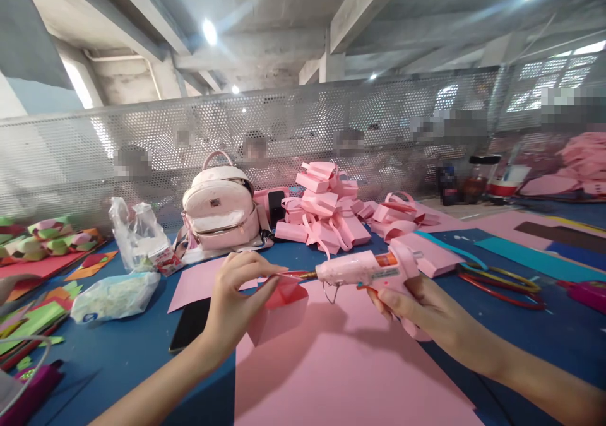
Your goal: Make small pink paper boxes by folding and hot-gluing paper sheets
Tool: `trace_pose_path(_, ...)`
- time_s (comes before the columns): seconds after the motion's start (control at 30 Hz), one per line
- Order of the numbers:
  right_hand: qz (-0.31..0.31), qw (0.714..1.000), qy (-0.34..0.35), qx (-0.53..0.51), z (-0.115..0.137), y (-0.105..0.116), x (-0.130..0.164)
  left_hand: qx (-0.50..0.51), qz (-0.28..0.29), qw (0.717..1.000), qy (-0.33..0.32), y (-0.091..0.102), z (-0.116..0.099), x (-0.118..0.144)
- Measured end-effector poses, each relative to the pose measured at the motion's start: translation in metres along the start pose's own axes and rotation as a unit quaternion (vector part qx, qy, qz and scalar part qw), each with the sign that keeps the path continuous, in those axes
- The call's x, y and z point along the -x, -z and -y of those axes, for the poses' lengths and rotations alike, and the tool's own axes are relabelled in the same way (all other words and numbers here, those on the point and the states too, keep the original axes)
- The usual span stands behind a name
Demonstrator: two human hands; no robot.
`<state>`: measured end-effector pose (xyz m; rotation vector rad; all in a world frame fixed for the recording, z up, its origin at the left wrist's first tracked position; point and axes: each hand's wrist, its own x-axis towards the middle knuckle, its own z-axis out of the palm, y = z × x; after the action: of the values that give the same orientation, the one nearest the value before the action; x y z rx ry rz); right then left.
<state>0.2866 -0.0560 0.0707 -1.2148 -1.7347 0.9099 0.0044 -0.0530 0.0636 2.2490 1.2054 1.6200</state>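
Observation:
My right hand (411, 306) is closed round the handle of a pink hot glue gun (364, 269), its nozzle pointing left. Between the thumb and fingers of my left hand (243, 287) is the upper edge of a small pink paper box (279, 315), open at the top. The nozzle tip is at the box's upper rim; whether it touches cannot be made out. Under both lies a large pink sheet (350, 375) on the blue table.
Behind stand a pile of folded pink paper boxes (326, 205) and a pale backpack (220, 208). A black phone (190, 325), a tissue pack (116, 296) and a plastic bag (137, 233) lie left. Coloured glue sticks or cords (502, 287) lie right. A perforated metal partition (293, 120) runs behind.

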Motion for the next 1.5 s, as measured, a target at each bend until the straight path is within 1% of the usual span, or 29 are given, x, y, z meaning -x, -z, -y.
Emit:
trace_pose_path(0.17,0.041,0.999,0.025,-0.002,0.009,0.002,0.002,-0.007,-0.012,1.0,0.003,0.0,-0.002,-0.001)
trace_pose_path(0.23,0.043,0.999,0.029,-0.007,0.007,0.003,0.002,-0.007,-0.016,1.0,0.004,-0.001,-0.002,-0.002)
trace_pose_path(0.47,-0.019,1.0,0.013,0.013,-0.001,0.001,0.002,0.006,-0.011,1.0,0.013,0.0,-0.002,-0.002)
trace_pose_path(0.57,-0.028,1.0,0.003,0.002,0.001,0.001,0.001,0.012,-0.013,1.0,0.019,0.001,-0.003,-0.002)
trace_pose_path(0.63,-0.02,1.0,-0.001,-0.006,0.002,0.001,0.001,0.017,-0.019,0.999,0.023,0.001,-0.003,-0.002)
trace_pose_path(0.8,0.034,0.999,0.006,-0.023,0.005,0.001,0.002,0.036,-0.029,0.998,0.044,-0.001,-0.001,-0.002)
trace_pose_path(0.9,0.041,0.998,0.018,-0.034,0.004,0.001,0.0,0.055,-0.021,0.997,0.057,-0.002,-0.001,-0.002)
trace_pose_path(0.93,0.04,0.998,0.018,-0.041,0.003,0.001,-0.002,0.074,-0.018,0.994,0.077,-0.002,-0.001,-0.002)
trace_pose_path(1.0,0.029,0.998,0.021,-0.058,-0.001,0.002,-0.007,0.123,-0.014,0.981,0.147,-0.003,0.001,-0.004)
trace_pose_path(1.1,0.023,0.996,0.043,-0.081,-0.009,0.002,-0.016,0.179,-0.014,0.95,0.255,-0.005,0.008,-0.008)
trace_pose_path(1.2,0.014,0.993,0.052,-0.104,-0.019,0.006,-0.028,0.21,0.005,0.925,0.316,-0.009,0.02,-0.008)
trace_pose_path(1.3,-0.02,0.993,0.035,-0.108,-0.033,0.017,-0.047,0.25,0.044,0.893,0.371,-0.015,0.033,-0.005)
trace_pose_path(1.33,-0.028,0.995,0.029,-0.091,-0.039,0.022,-0.053,0.265,0.058,0.881,0.388,-0.017,0.037,-0.004)
trace_pose_path(1.4,-0.036,0.999,0.024,-0.014,-0.052,0.035,-0.065,0.293,0.082,0.854,0.421,-0.02,0.042,-0.001)
trace_pose_path(1.5,-0.058,0.993,0.009,0.099,-0.071,0.05,-0.072,0.327,0.097,0.821,0.457,-0.022,0.045,0.0)
